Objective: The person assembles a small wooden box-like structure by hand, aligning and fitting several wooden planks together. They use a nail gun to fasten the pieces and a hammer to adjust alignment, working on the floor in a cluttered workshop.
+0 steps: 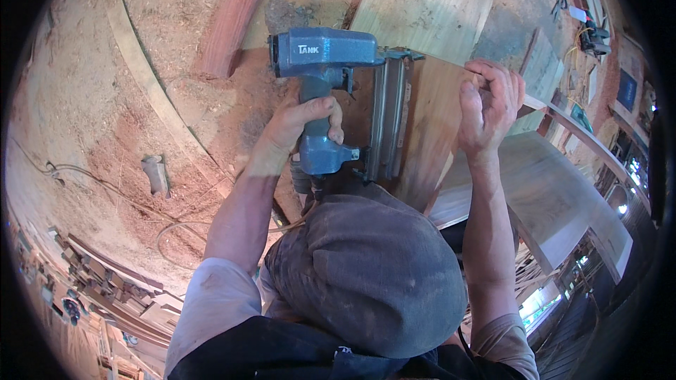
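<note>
My left hand is wrapped round the grip of a blue nail gun, one finger below its trigger. The gun's long grey magazine runs toward me. Its nose is close to the seam between a pale wooden panel and a browner wooden board. To the right, my right hand has its fingers curled and thumb bent at the board's far right edge, closed on it. The fingertips partly hide the spot they grip.
A grey cloth cap covers the lower middle. Pale planks lie at right, with scissors beyond. A reddish curved board, a long strip, a wood offcut and a hose lie on the dusty ground.
</note>
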